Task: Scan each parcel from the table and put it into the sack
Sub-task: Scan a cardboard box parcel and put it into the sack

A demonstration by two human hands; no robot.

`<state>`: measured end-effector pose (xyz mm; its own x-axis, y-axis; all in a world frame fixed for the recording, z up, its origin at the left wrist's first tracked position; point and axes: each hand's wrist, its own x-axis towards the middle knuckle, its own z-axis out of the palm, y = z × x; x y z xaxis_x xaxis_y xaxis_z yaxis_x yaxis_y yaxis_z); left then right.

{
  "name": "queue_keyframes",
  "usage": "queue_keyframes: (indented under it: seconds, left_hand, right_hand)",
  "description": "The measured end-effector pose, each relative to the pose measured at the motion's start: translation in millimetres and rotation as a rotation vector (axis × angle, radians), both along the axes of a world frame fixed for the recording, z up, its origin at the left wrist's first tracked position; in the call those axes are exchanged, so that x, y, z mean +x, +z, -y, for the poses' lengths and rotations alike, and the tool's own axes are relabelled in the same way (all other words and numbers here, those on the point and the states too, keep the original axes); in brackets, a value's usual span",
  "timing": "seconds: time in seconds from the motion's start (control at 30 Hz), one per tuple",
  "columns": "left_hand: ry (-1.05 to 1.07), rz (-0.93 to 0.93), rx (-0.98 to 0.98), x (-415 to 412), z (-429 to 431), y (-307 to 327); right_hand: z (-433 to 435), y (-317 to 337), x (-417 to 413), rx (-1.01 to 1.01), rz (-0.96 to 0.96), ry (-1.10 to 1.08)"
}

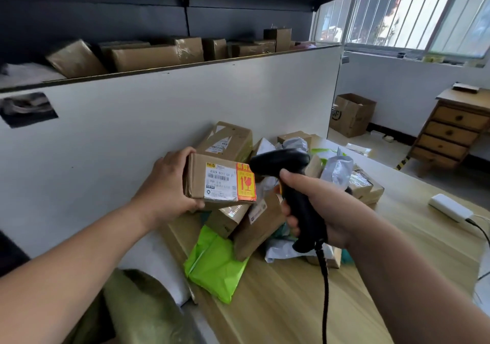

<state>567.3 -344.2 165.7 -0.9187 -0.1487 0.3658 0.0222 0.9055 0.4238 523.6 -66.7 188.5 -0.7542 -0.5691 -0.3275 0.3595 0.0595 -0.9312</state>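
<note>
My left hand [167,184] grips a small cardboard parcel [197,176] by its left end and holds it above the pile, its white label and orange fragile sticker facing me. My right hand [315,205] holds a black corded barcode scanner [294,184] by the handle, its head pointing left at the parcel's label from close by. Below both lies a heap of parcels [254,227] on the wooden table [278,296]: brown boxes, grey and white mailers, and a bright green mailer [214,261]. An olive-green sack [138,314] sits at the lower left beside the table.
A white partition [132,137] runs behind the pile, with a shelf of brown boxes [148,56] above it. A white power adapter with a cable [450,208] lies on the table's right side. A wooden drawer chest [450,134] and an open carton [352,114] stand on the floor beyond.
</note>
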Motion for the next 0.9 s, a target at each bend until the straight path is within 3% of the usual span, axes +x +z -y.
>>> queue_keyframes:
  seconds: [0.2,0.47,0.9]
  left_hand:
    - [0.072,-0.117,-0.078,27.4,19.8,-9.8]
    - [0.125,-0.115,-0.159,59.6,45.8,-13.1]
    - [0.18,-0.135,-0.088,113.7,95.5,-31.3]
  right_hand:
    - [36.0,7.9,21.4,0.049,0.055,0.064]
    - [73.3,14.8,47.5,0.064,0.049,0.124]
    - [120.6,17.3,89.8,0.124,0.0,0.178]
